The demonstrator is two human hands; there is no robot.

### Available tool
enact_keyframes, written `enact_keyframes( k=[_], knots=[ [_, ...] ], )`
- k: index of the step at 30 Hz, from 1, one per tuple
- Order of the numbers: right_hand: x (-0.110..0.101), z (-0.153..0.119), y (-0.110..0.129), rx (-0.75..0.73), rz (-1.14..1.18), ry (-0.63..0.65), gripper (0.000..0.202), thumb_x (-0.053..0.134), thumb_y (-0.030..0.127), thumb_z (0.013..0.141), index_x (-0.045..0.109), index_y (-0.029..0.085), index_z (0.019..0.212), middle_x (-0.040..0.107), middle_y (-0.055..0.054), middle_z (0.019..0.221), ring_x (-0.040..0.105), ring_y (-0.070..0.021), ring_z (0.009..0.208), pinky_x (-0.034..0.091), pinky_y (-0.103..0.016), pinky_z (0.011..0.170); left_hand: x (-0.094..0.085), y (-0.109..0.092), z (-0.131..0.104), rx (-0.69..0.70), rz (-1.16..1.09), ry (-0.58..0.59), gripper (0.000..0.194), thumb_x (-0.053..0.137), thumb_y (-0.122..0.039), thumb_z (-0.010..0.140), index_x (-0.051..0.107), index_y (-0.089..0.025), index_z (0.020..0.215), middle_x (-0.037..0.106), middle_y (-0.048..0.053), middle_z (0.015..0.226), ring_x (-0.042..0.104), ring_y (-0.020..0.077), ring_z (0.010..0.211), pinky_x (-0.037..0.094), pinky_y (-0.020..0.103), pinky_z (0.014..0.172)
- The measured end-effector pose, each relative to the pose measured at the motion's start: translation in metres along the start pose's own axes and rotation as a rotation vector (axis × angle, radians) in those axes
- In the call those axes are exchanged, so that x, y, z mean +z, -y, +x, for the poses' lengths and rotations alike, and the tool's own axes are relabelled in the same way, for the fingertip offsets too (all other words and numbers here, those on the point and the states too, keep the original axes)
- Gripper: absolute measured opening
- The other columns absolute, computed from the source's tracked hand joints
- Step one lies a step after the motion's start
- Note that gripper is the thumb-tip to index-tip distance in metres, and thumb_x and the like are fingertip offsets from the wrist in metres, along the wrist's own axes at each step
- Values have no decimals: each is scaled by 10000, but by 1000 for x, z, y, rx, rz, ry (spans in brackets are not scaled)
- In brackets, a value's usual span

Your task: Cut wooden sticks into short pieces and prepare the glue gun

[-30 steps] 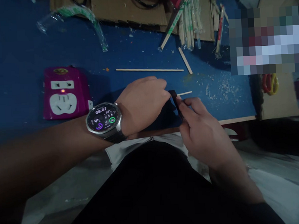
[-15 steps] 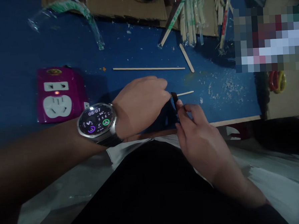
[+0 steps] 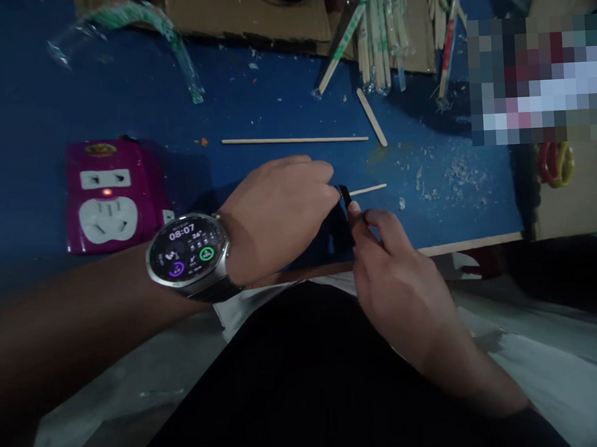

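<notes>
My left hand (image 3: 285, 214), with a watch (image 3: 188, 250) on its wrist, is closed on a thin wooden stick (image 3: 369, 190), whose free end sticks out to the right. My right hand (image 3: 398, 258) grips a dark, narrow blade-like tool (image 3: 346, 195) that lies across the stick close to my left fingers. The tool's lower part is hidden in my right hand. A longer wooden stick (image 3: 294, 141) lies beyond my left hand, and a flat wooden stick (image 3: 372, 117) rests slantwise near its right end.
On the blue table (image 3: 252, 112) a purple power socket (image 3: 114, 193) sits at left. Wrapped chopsticks (image 3: 379, 39) and cardboard (image 3: 247, 16) lie at the back. Shavings (image 3: 431, 180) are scattered at right, near red and yellow rings (image 3: 556, 163).
The dark tool and my right fingertips have shifted slightly left along the stick, closer to my left fingers. The view has also shifted a little.
</notes>
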State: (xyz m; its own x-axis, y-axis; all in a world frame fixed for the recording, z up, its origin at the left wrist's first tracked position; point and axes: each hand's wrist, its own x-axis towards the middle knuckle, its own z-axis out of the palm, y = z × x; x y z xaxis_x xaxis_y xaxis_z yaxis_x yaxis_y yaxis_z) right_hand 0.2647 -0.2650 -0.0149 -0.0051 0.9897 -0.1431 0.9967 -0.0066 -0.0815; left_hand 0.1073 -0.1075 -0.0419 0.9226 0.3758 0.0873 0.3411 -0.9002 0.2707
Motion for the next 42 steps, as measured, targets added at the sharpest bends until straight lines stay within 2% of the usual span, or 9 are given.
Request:
enact_keyframes(
  k=[2, 5, 8, 16, 22, 26, 31, 37, 42],
  knots=[
    [0, 3, 0, -8, 40, -19, 621, 445, 58, 1027, 496, 128, 1642, 630, -185, 1431, 745, -261, 995, 674, -341, 680, -1, -1, 0, 5, -11, -1, 261, 496, -139, 1017, 722, -209, 906, 649, 76, 907, 629, 253, 877, 444, 393, 753],
    [1, 10, -1, -44, 112, -65, 638, 409, 31, 1029, 470, 108, 1660, 618, -190, 1419, 725, -278, 1120, 702, -391, 870, -5, -3, 4, -27, -16, 53, 294, 476, -110, 1012, 709, -205, 860, 647, 76, 892, 633, 258, 898, 440, 390, 760],
    [2, 10, -3, -62, 131, -50, 654, 395, 20, 1022, 436, 79, 1673, 604, -205, 1433, 709, -290, 1159, 696, -422, 930, -8, -5, 7, -76, -13, 111, 281, 489, -100, 990, 693, -197, 823, 650, 83, 880, 626, 259, 877, 417, 385, 724],
    [1, 9, -4, -60, 100, -45, 632, 386, 42, 1036, 445, 89, 1664, 616, -203, 1419, 719, -268, 1041, 699, -420, 891, -10, -3, 9, -80, 10, 112, 283, 506, -86, 969, 712, -186, 803, 667, 87, 853, 604, 227, 778, 344, 363, 624],
    [1, 2, -4, -72, 89, -37, 649, 410, 38, 1026, 430, 108, 1671, 622, -197, 1432, 720, -280, 1123, 708, -417, 910, -9, -4, 9, -87, 4, 98, 281, 519, -96, 980, 768, -183, 884, 685, 89, 883, 621, 232, 800, 361, 363, 637],
    [1, -1, -1, -57, 87, -51, 625, 428, 40, 1027, 444, 72, 1651, 626, -204, 1418, 715, -281, 1136, 713, -394, 879, -11, -6, 9, -97, -3, 120, 307, 496, -81, 984, 784, -180, 941, 693, 98, 926, 638, 250, 849, 380, 368, 661],
    [3, 6, 2, -50, 107, -55, 615, 407, 43, 1033, 443, 60, 1647, 617, -219, 1404, 697, -311, 1163, 695, -460, 923, -11, -7, 8, -92, 15, 108, 309, 497, -75, 968, 780, -186, 911, 680, 101, 897, 649, 270, 830, 389, 390, 641],
    [2, 8, 4, -41, 101, -44, 620, 363, 48, 1039, 423, 31, 1656, 615, -232, 1389, 701, -289, 1022, 682, -439, 812, -9, -7, 7, -75, 52, 75, 295, 509, -81, 968, 774, -191, 894, 682, 99, 877, 654, 263, 832, 394, 373, 629],
    [2, 14, 5, -28, 36, -51, 624, 366, 49, 1041, 440, 60, 1660, 609, -219, 1407, 682, -219, 849, 643, -364, 710, -10, -8, 9, -78, 77, 98, 297, 493, -91, 977, 745, -184, 848, 666, 91, 849, 636, 246, 801, 376, 372, 629]
  ],
)
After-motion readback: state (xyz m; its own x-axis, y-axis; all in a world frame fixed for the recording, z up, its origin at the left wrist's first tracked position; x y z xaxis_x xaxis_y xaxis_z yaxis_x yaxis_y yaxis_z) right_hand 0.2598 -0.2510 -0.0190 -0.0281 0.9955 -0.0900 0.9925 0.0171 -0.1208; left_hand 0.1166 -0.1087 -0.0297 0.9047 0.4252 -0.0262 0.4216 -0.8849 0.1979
